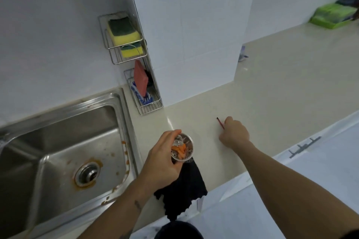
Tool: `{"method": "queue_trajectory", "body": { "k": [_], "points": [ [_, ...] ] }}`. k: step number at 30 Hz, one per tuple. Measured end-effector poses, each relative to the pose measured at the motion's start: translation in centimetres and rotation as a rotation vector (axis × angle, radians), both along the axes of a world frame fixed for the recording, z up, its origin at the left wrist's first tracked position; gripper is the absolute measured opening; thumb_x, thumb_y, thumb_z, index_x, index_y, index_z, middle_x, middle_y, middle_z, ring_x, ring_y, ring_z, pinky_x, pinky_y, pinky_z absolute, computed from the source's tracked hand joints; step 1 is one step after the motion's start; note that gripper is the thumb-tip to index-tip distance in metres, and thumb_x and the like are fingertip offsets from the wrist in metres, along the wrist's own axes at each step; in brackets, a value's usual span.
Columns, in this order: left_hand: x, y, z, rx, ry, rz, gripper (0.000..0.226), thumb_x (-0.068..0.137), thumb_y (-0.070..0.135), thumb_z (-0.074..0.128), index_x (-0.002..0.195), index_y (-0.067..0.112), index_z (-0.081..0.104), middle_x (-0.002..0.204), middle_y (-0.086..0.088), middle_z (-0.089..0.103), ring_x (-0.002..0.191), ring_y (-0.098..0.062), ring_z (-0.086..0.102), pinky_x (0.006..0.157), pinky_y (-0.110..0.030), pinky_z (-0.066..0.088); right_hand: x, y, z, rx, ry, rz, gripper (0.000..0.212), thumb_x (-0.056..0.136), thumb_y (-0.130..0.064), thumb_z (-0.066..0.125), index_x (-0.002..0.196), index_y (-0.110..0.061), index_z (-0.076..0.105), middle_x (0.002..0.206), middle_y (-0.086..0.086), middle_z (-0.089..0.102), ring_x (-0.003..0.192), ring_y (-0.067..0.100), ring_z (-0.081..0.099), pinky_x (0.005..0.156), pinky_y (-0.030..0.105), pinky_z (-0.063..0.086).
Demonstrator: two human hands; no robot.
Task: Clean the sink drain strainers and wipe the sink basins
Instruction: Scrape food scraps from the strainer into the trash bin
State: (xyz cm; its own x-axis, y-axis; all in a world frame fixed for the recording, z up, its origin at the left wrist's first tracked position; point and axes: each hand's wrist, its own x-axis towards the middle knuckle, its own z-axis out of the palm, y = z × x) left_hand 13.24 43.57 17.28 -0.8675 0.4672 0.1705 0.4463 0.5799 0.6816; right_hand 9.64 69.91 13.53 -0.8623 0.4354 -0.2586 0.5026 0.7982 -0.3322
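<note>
Head view. At lower centre my left hand (164, 158) grips the strainer (183, 147), a light, stiff, likely slick metal cup holding orange scraps; I judge its rim the best hold. My right hand (234, 134) pinches a thin stick (220, 123). The counter (272, 103) lies open at right, the sink (64, 141) at left.

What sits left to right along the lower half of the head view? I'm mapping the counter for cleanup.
Sink drain → left hand gripping the drain strainer → right hand holding a thin red stick → grey hook rail.
</note>
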Motion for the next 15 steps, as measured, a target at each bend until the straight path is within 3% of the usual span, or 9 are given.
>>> {"method": "queue_trajectory", "body": {
  "k": [5, 11, 15],
  "points": [
    [1.5, -0.1, -0.4, 0.000, 0.015, 0.060, 0.073, 0.077, 0.016, 0.072, 0.141, 0.030, 0.040, 0.134, 0.020, 0.044, 0.124, -0.002, 0.049, 0.101, -0.025, 0.048, 0.4, -0.6, 0.2, 0.074, -0.024, 0.090, 0.022, 0.081, -0.016, 0.054, 0.095, -0.015, 0.037, 0.102, 0.009, 0.059, 0.095, 0.032, 0.062, 0.069, 0.034, 0.042],
    [3.5, -1.4, 0.1, 0.028, -0.030, 0.078, 0.076, 0.076, 0.021, 0.074, 0.141, 0.034, 0.038, 0.134, 0.021, 0.043, 0.123, -0.005, 0.051, 0.099, -0.024, 0.051, 2.8, -1.4, 0.2, 0.163, -0.042, 0.099, 0.025, 0.086, -0.015, 0.052, 0.110, -0.012, 0.046, 0.115, 0.010, 0.056, 0.108, 0.031, 0.058, 0.079, 0.036, 0.044],
    [4.3, -2.6, 0.4, 0.040, -0.027, 0.064, 0.076, 0.076, 0.017, 0.076, 0.140, 0.034, 0.039, 0.131, 0.022, 0.043, 0.122, -0.003, 0.050, 0.096, -0.016, 0.049, 3.7, -2.3, 0.7, 0.181, -0.049, 0.105, 0.021, 0.083, -0.013, 0.054, 0.101, -0.015, 0.041, 0.096, 0.005, 0.056, 0.089, 0.028, 0.060, 0.068, 0.033, 0.043]
  ]
}}
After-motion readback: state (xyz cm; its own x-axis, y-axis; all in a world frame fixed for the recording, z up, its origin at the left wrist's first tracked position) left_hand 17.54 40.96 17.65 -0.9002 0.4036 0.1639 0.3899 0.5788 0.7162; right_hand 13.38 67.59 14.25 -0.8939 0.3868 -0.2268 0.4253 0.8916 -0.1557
